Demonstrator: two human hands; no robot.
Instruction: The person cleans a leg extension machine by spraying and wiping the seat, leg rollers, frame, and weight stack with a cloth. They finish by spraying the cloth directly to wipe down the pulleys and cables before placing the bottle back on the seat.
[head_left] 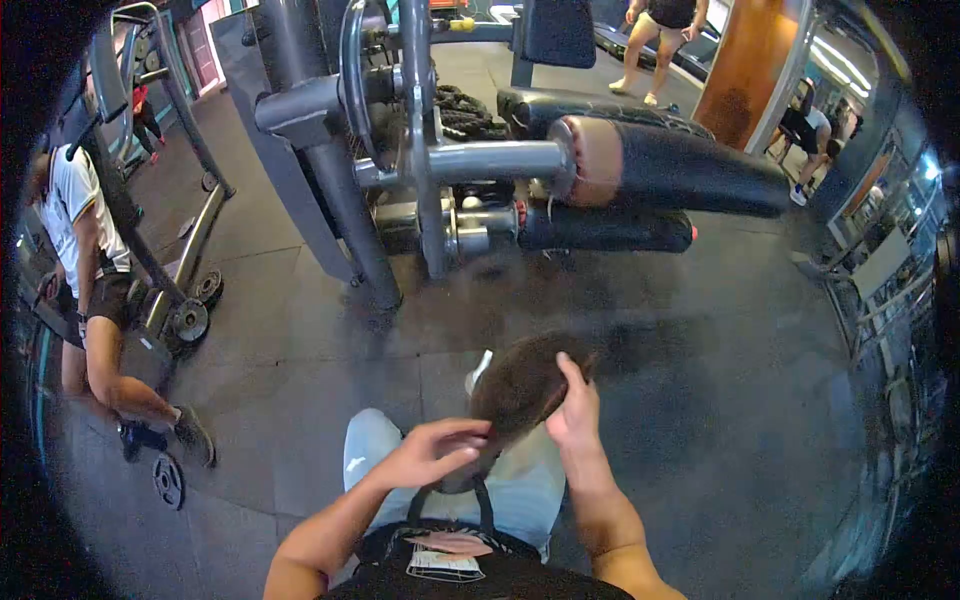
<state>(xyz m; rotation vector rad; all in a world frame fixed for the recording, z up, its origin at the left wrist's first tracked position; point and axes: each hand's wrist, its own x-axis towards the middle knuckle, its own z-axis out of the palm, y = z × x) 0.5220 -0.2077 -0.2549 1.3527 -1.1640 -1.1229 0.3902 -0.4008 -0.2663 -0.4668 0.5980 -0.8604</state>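
Underfoot: dark rubber gym floor [700,330], laid in large tiles w/ seams seen, scuffed in places.
Room: a gym; mirrors and lit shelving are seen at the right edge, a wood-toned pillar [750,70] at top right.
Held thing: a dark brown wig-like hairpiece [520,385], kept low centre, above the lap and pale blue trousers [520,490].
Left hand [435,452]: laid against the near-left edge of the hairpiece, fingers curled over it; grip partly closed on it.
Right hand [575,410]: pressed on the hairpiece's right side, fingers bent into the hair, grip closed on it.
Chest: a strap and a card-like label [445,562] are seen just below the hands.
Straight ahead: a grey steel exercise machine [420,160] w/ black padded rollers [690,165]; it stands well apart from the hands, bare floor between.
Left side: a person in a white top [80,220] is bent beside a plate-loaded frame [180,200]; weight plates [190,320] are mounted low on it, one loose plate [168,482] lies on the floor near that person's shoes.
Far back: another person's legs [650,50] at top centre; a 3rd person [810,130] is seen by the mirror, right.
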